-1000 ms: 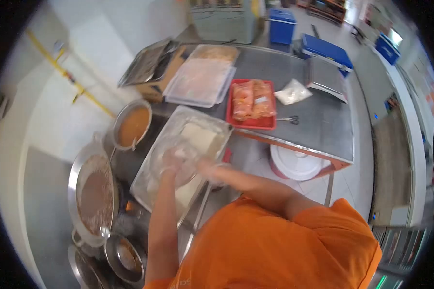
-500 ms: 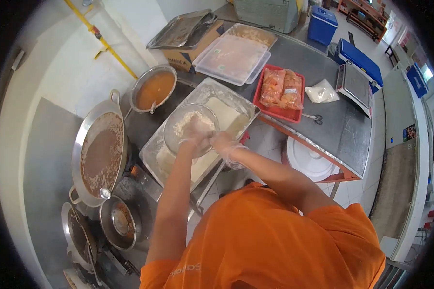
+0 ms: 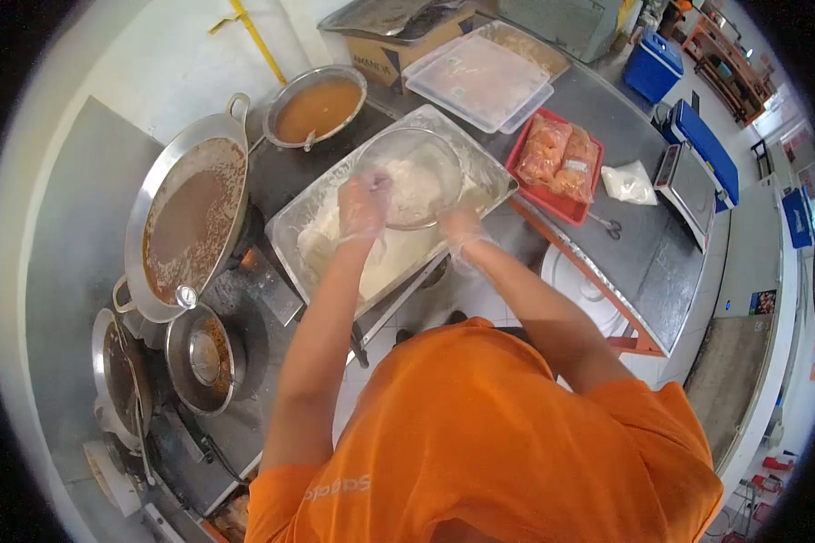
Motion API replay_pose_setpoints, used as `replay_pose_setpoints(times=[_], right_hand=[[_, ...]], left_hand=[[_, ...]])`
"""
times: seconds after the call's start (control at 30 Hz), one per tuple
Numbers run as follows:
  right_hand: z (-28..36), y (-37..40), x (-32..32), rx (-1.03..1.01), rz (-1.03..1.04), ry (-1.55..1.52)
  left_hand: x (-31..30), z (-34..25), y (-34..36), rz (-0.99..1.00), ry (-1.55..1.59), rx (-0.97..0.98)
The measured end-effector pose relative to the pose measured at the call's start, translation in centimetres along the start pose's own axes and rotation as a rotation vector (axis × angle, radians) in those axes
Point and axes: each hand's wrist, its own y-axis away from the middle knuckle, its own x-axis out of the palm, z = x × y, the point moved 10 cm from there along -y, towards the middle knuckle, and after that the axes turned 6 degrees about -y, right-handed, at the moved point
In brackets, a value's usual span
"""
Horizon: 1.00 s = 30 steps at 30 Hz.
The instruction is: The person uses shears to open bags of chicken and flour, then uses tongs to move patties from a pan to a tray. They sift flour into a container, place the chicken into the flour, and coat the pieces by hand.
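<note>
Round sieve [image 3: 407,140] is over the rectangular tray [image 3: 287,237], pale powder [image 3: 421,188] inside it. More white powder lies in the tray below. Right hand [image 3: 462,226], clear glove on, clamped on the sieve's lower-right rim. Left hand [image 3: 362,210], also gloved, has fingers bunched at the left rim; blurred, can't tell if they're clamped on it.

Bowl of orange-brown liquid [image 3: 317,109] sits just beyond the tray, on the left arm's side. Big wide pan [image 3: 190,222] of brown liquid is further left, smaller metal bowl [image 3: 204,359] near it.

Right side: table [image 3: 643,271] carries a red tray [image 3: 570,212] with two bags of orange-pink food [image 3: 560,156]. Scissors [image 3: 611,228] near that tray, white bag [image 3: 630,183] between it and the scale [image 3: 688,192].
</note>
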Motion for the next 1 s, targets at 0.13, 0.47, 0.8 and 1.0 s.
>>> replay_pose_setpoints(times=[0.13,0.47,0.8,1.0], right_hand=[[-0.5,-1.6,-0.5,-0.141,-0.039,0.33],[-2.6,0.7,0.1,-0.156,-0.323,0.31],[-1.5,2.6,1.5,-0.018,-0.163,0.202],[-6.0,-1.5,3.0,-0.273,-0.209,0.384]], left_hand=[[-4.7,1.7,3.7,-0.297,0.045,-0.083],[7.8,21.8,6.0,-0.354,1.287,-0.871],[6.5,11.9,6.7,-0.052,1.656,-0.704],[7.2,12.7,7.2,-0.164,1.625,-0.829]])
